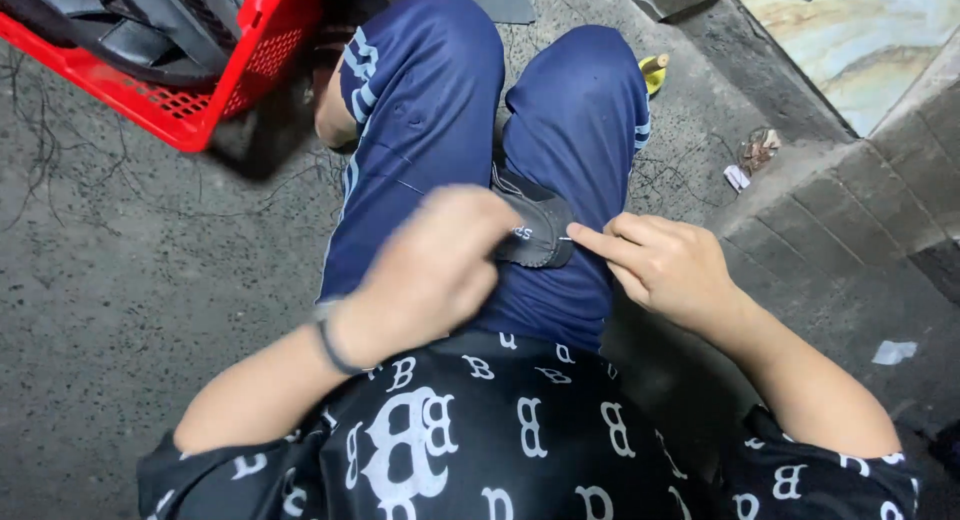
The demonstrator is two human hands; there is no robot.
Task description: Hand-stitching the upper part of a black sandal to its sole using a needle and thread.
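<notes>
A dark grey leather shoe piece (540, 225) with white stitching lies on my lap between my knees, which are in blue shorts. My left hand (430, 270) is closed on its near edge and covers part of it; a dark band sits on that wrist. My right hand (660, 265) pinches at the piece's right edge with forefinger and thumb, where a thin pale thread or needle shows. What the fingertips hold is too small to make out.
A red plastic crate (215, 80) with dark leather pieces stands on the concrete floor at the upper left. A small yellow object (654, 72) lies beyond my right knee. A stone step (860, 190) rises at the right, with paper scraps (893, 352) nearby.
</notes>
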